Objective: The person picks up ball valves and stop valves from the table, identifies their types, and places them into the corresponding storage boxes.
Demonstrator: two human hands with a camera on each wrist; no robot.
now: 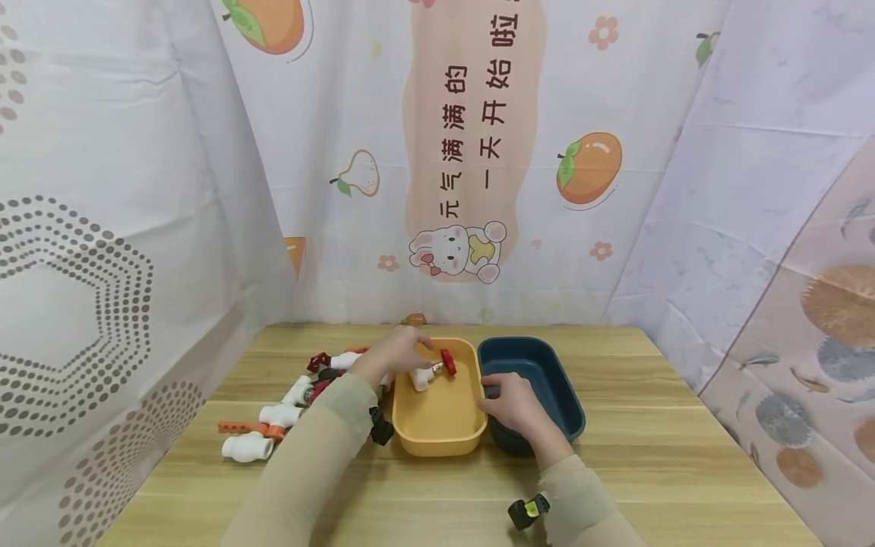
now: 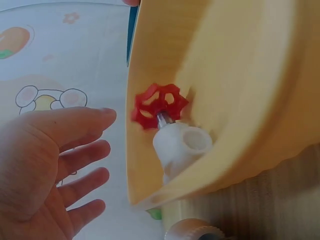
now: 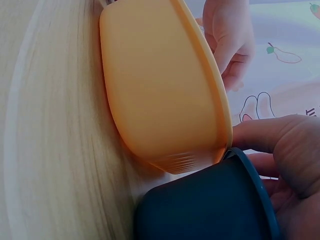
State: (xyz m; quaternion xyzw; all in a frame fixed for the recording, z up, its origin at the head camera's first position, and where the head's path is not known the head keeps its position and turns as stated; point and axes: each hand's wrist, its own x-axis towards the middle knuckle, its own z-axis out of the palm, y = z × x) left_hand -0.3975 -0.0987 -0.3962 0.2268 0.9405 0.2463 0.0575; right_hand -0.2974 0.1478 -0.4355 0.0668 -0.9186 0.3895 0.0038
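- Red-handled white plastic valve (image 2: 167,125) lies in the yellow plastic tub (image 1: 437,425) on the wooden worktop (image 1: 670,456).
- Left hand (image 2: 45,165) hovers beside it, fingers relaxed, holding nothing.
- Right hand (image 1: 516,406) grips the dark blue plastic tub (image 1: 547,372) by its rim.

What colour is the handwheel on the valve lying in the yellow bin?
Red. The handwheel on the white valve shows best in the left wrist view, inside the yellow bin.
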